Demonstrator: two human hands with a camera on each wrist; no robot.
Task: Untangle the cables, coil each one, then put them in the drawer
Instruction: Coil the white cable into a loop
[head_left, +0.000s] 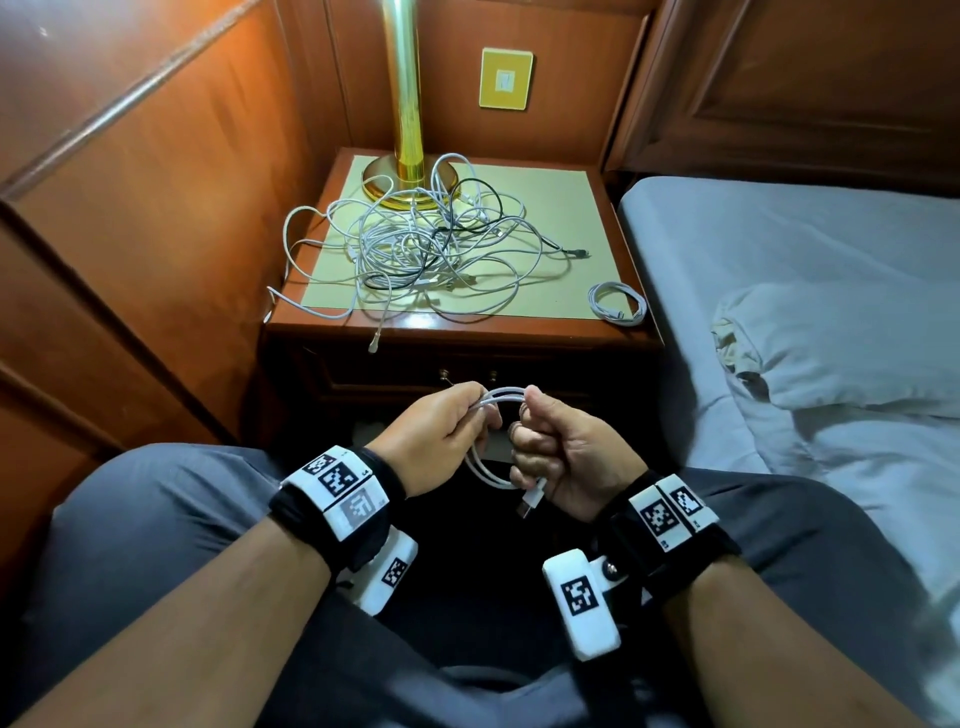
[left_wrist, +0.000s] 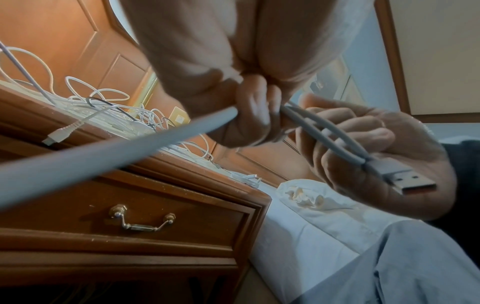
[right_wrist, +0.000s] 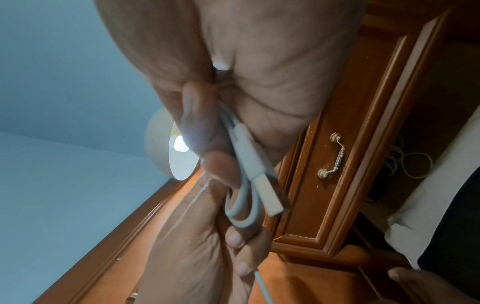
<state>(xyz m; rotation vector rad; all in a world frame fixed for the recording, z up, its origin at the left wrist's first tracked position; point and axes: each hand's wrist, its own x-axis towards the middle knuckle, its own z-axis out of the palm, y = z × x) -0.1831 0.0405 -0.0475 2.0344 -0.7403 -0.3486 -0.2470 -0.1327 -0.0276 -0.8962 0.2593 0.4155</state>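
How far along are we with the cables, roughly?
Early. One coiled cable lies finished on the nightstand. Left hand and right hand hold a second white cable, mid-coil. The tangled pile remains, and the drawer is closed.

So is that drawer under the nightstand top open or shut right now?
Shut. The drawer front sits flush in the nightstand frame, its brass handle hanging untouched; both hands are busy with a white cable.

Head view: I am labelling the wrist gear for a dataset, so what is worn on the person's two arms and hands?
Forearms bare, no sleeves or gloves. The left hand and right hand each have a black wrist strap carrying white blocks printed with black square code markers, plus a white marked box under each wrist.
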